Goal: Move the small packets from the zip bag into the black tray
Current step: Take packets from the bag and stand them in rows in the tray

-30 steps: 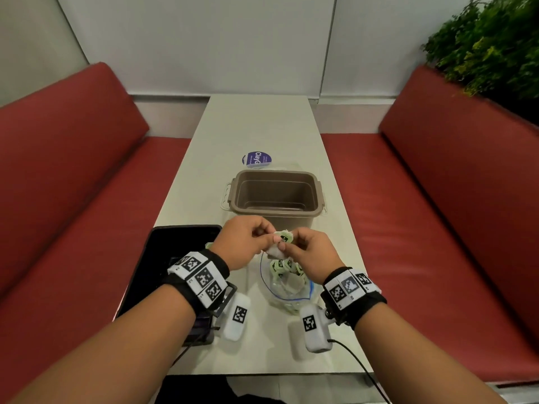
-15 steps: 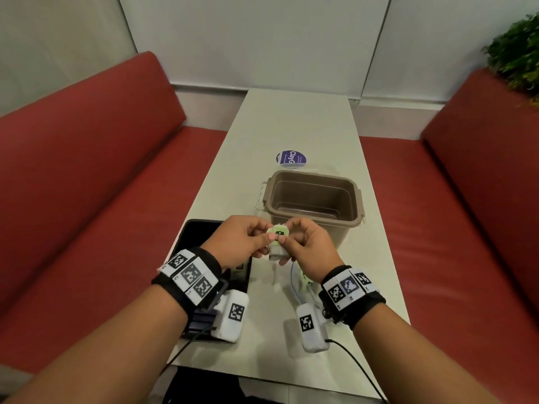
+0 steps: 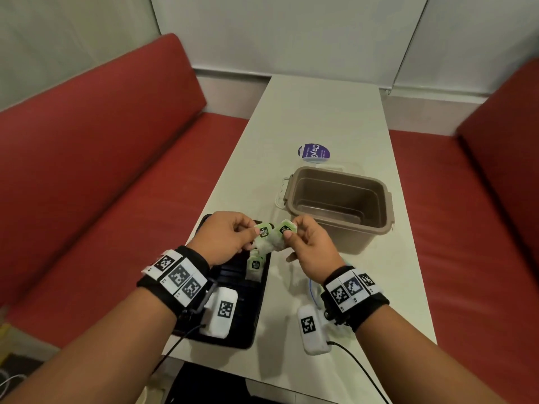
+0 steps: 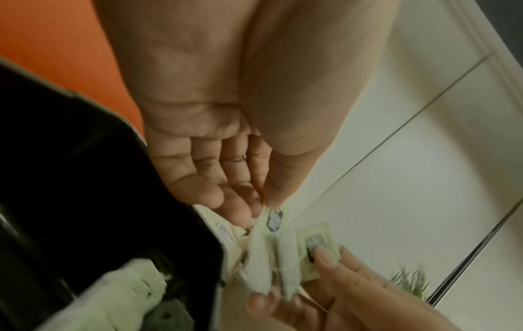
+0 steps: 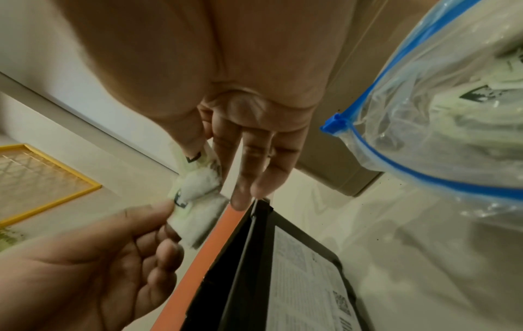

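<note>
Two small green-and-white packets hang together above the right edge of the black tray. My left hand pinches the tag of the left packet. The tag of the right packet is pinched by my right hand. Their white pouches touch below. Another packet lies in the tray. The clear zip bag with a blue seal holds several more packets and sits under my right wrist, mostly hidden in the head view. The left wrist view shows both tags between fingertips.
A brown plastic tub stands open just beyond my right hand. A purple round sticker lies farther back on the white table. Red bench seats flank the table on both sides.
Both hands have moved left from above the zip bag to above the tray's right edge. The packets, held close together before, are now drawn a little apart.
</note>
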